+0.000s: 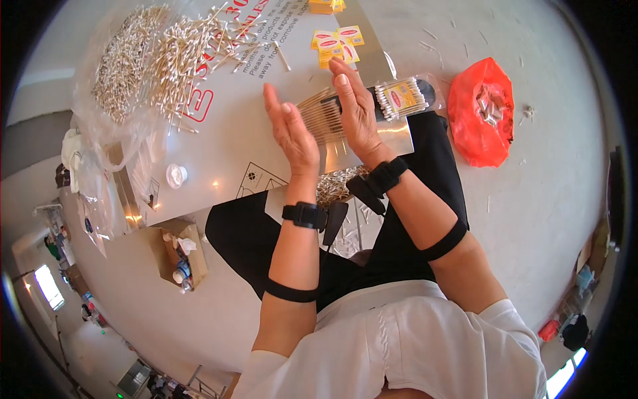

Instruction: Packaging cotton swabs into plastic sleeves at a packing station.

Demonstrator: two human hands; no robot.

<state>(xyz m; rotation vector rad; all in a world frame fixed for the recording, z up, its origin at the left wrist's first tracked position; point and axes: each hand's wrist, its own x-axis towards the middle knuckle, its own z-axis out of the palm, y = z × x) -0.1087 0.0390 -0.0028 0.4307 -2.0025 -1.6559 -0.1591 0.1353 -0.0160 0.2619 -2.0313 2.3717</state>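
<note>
White shirt hem and black trousers (412, 193) of the seated person are filling the lower frame; both forearms are rising from there, each wearing a black wrist strap and a black band near the elbow.

Left hand (292, 133) and right hand (355, 113) are standing upright, palms facing each other, fingers straight. Between them a fanned bunch of thin wooden-stemmed cotton swabs (319, 116) is showing. The grip: both hands are flat and open, set close on either side of the bunch; palm contact cannot be told.

Just right of the right hand, a clear packet of cotton swabs with a yellow-red label (402, 98) is lying on the shiny metal sheet (392, 139) over the lap.

Further out, loose heaps of cotton swabs (169, 56) are lying on clear plastic on the white printed counter (219, 146). Small yellow labels (337, 41) are sitting at the top. An orange-red plastic bag (480, 110) is lying on the floor to the right. A small white round cap (176, 175) is resting on the counter's left part.
</note>
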